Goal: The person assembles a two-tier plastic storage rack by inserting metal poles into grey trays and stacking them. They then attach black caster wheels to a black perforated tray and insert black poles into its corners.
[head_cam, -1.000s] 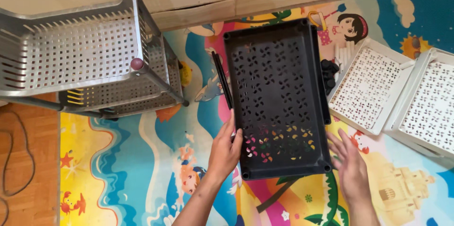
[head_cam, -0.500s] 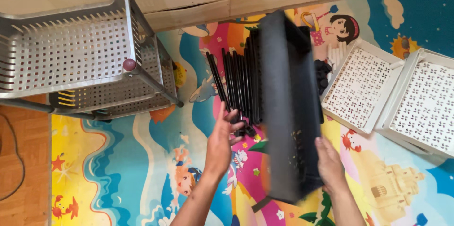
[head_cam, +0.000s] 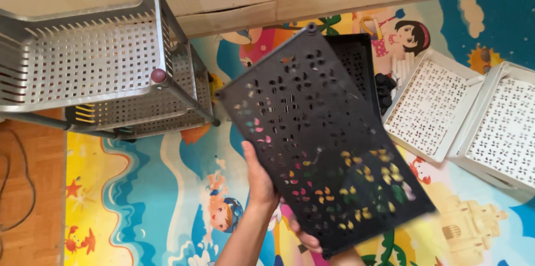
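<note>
Two hands hold a black perforated plastic shelf panel (head_cam: 323, 143) tilted above a colourful cartoon-printed play mat (head_cam: 150, 188).

The left hand (head_cam: 259, 179) clasps the panel's lower left edge, fingers hidden behind it and thumb lying along the rim. The right hand (head_cam: 305, 238) is mostly hidden beneath the panel's bottom corner; only a few fingertips show pressing against the edge. Behind the panel, further black panels (head_cam: 356, 62) lie on the mat. To the panel's left stands a grey perforated plastic rack with maroon post caps (head_cam: 95, 65). To the panel's right, two white perforated plastic trays (head_cam: 468, 118) lie side by side on the mat.
</note>
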